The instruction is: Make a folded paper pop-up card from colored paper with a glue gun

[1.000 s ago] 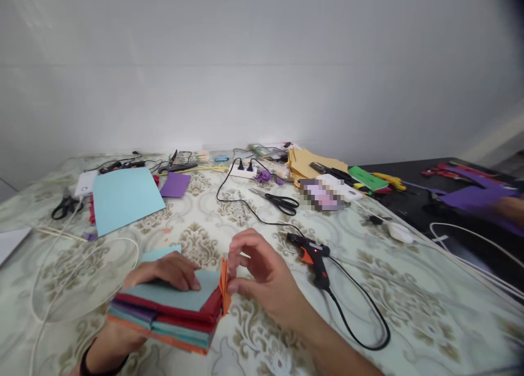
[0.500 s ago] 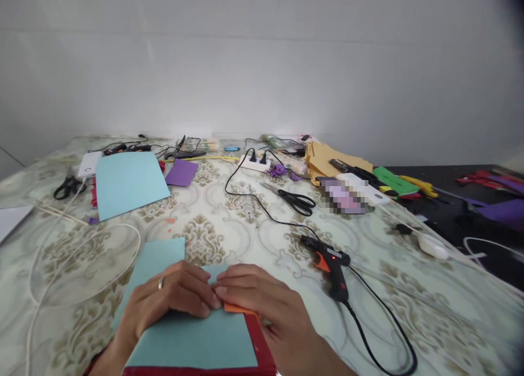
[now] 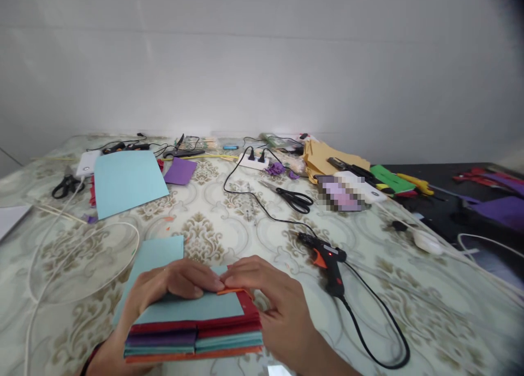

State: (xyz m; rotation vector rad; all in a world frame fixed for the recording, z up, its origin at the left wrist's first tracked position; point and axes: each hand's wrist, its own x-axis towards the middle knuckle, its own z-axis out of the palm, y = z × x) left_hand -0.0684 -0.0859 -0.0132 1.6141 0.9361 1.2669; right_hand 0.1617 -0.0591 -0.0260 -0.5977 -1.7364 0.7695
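A thick stack of folded coloured paper [image 3: 196,335] is held low in front of me, its red, purple, blue and orange layers showing along the near edge. Light blue paper [image 3: 192,310] covers most of its top, with a red strip at the right. My left hand [image 3: 172,283] grips the left side, fingers bent over the top. On the right side, my right hand [image 3: 278,305] holds the stack, and its fingertips press a small orange paper piece [image 3: 233,291] onto it. Both hands' fingertips meet near the far edge, partly hiding that piece.
A black glue gun [image 3: 327,258] with a lit red light lies right of my hands, its cord curling toward me. Black-handled scissors [image 3: 292,197], a white power strip [image 3: 254,160] and a large light blue sheet [image 3: 129,182] lie beyond. Another light blue sheet [image 3: 158,253] reaches under my left hand.
The stack has tipped up, so its layered near edge now faces me. Both hands have shifted slightly with it, fingertips still together on top.
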